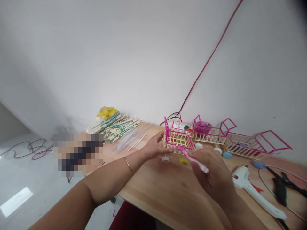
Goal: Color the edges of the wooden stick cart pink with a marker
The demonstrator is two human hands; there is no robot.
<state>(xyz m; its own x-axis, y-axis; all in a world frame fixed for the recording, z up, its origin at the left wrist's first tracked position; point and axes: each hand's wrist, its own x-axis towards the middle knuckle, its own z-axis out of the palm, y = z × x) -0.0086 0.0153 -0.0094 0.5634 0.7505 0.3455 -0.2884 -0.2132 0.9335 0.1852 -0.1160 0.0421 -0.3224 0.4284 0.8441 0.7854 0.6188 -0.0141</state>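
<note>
A small cart [180, 141] made of bamboo sticks, its upper rails coloured bright pink, stands on bottle-cap wheels. At its left end, my left hand [153, 147] is closed round the frame, with the thumb along the near side. Pinched in my right hand [214, 174] is a pale pink toothbrush [197, 161]. Its pink-stained head touches or lies very close to the cart's near top rail. A white cap wheel [165, 159] and a yellow cap wheel [183, 161] show below the cart.
Behind the cart stands a tub of pink paint [203, 127]. More stick carts [244, 148] line the wall at right. A white glue gun [247, 182] and black pliers-like tool [280, 188] lie at right. Stick bundles [120, 129] and clear glue sticks [127, 140] lie at left.
</note>
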